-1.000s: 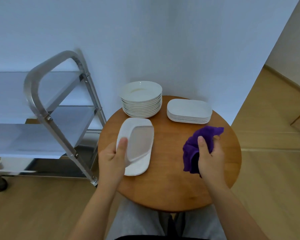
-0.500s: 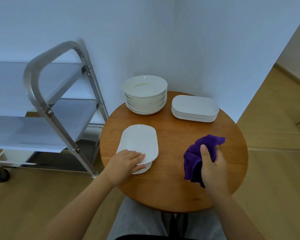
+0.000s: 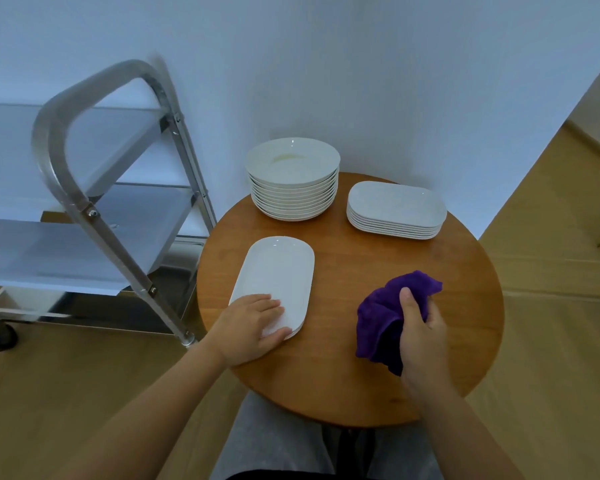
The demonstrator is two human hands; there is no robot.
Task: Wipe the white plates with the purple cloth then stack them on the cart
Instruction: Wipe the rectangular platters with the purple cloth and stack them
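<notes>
Left hand flat on oblong plate, right hand clutching purple cloth

Left hand: fingers laid flat on the near end of an oblong white plate, which seems to lie on a second one.
Right hand: grips the purple cloth over the round wooden table.
Far side: stack of round plates, stack of oblong plates.
Left: steel cart.

Two plate stacks, the round stack left of the oblong stack, are set at the back of the table; the cart is placed to its left.
</notes>
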